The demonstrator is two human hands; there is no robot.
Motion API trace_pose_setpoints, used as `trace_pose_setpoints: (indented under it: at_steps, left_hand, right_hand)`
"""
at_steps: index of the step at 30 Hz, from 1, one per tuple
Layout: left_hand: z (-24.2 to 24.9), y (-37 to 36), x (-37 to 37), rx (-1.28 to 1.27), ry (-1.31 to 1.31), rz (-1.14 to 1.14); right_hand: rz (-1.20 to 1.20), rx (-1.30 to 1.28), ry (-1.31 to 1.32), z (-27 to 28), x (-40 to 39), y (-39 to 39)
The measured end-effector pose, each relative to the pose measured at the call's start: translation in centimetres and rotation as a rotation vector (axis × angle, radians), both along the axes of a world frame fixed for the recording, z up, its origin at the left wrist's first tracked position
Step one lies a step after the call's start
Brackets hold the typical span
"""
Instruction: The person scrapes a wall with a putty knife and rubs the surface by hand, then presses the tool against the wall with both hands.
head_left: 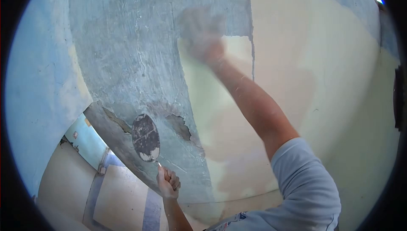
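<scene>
My left hand (168, 182) is closed round the thin handle of a dark oval paddle-like tool (146, 137). The tool's flat face is smeared with white, and it is held up in front of the lower wall. Higher up, my right hand (201, 33) is stretched out at the wall. Motion blurs its fingers, and I cannot make out whether they hold anything. Around it, bare blue-grey wall (127, 31) meets a smooth pale cream patch (216, 82) with a sharp upper edge.
A broad cream area (292, 31) covers the wall to the right. Broken plaster (180, 126) shows near the tool, beside the edge of an opening (123, 163) at lower left. Through it I see another room's floor and walls. A dark object (397, 97) is at far right.
</scene>
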State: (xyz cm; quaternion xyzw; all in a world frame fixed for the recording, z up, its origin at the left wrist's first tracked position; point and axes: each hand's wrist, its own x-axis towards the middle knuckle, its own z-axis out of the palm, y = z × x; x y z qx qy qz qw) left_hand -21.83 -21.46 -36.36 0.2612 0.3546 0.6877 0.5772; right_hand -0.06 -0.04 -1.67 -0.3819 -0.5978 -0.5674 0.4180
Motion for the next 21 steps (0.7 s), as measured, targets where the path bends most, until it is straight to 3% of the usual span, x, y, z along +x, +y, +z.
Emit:
trace_pose_setpoints:
  at_steps: [1, 3, 4, 7, 8, 9, 10, 11, 14, 15, 16, 17, 18, 20, 21]
  left_hand:
    - [-0.2, -0.3, 0.0, -0.003, 0.003, 0.008]
    - [-0.8, -0.9, -0.4, 0.020, 0.034, 0.051]
    - [-1.0, -1.5, -0.9, 0.026, 0.036, 0.056]
    - [-2.5, -3.9, -2.6, 0.096, 0.033, 0.103]
    - [-2.7, -4.7, -3.0, 0.106, 0.032, 0.120]
    - [-2.8, -5.4, -3.4, 0.032, 0.019, 0.148]
    - [-2.6, -5.8, -3.8, -0.043, 0.008, 0.175]
    - [-2.1, -5.8, -3.7, -0.036, 0.011, 0.187]
    - [-1.0, -5.9, -2.6, -0.078, -0.084, 0.214]
    - [-1.4, -5.6, -2.6, -0.085, -0.073, 0.208]
    - [-2.3, -4.7, -2.6, -0.038, -0.067, 0.172]
    - [-2.9, -4.6, -2.5, 0.003, -0.063, 0.131]
    - [-1.7, -4.8, -1.4, -0.031, -0.023, 0.161]
    - [-1.6, -5.6, -1.1, -0.038, 0.004, 0.132]
    - [-2.2, -5.8, -0.9, -0.038, 0.016, 0.139]
  right_hand:
    - [0.128, -0.066, -0.458, -3.2, -1.1, 1.8]
    - [0.439, -0.146, -0.999, -7.5, -2.2, 3.2]
    - [0.441, -0.138, -0.998, -6.7, -1.9, 3.7]
    - [0.260, -0.082, -0.473, 2.9, 0.7, 4.6]
    - [0.185, 0.009, -0.267, 8.1, 2.9, 0.4]
    - [0.134, 0.024, 0.042, 12.3, 4.9, 2.4]
    - [0.235, 0.138, 0.343, 15.1, 6.5, 1.5]
    - [0.248, 0.143, 0.347, 14.9, 5.7, 1.8]
    - [0.096, 0.121, 0.201, 9.8, 0.8, 2.1]
    - [-0.126, 0.045, -0.148, 5.5, -1.9, 2.6]
    - [0.303, -0.007, -0.297, -0.6, -4.5, 5.7]
    - [0.091, 0.057, -0.559, -6.7, -6.4, 10.8]
    - [-0.159, 0.446, -0.723, -10.7, -5.8, 7.9]
    - [0.332, -0.364, -1.100, -13.9, -3.1, 4.1]
    - [0.315, -0.359, -1.101, -12.3, -1.3, 3.7]
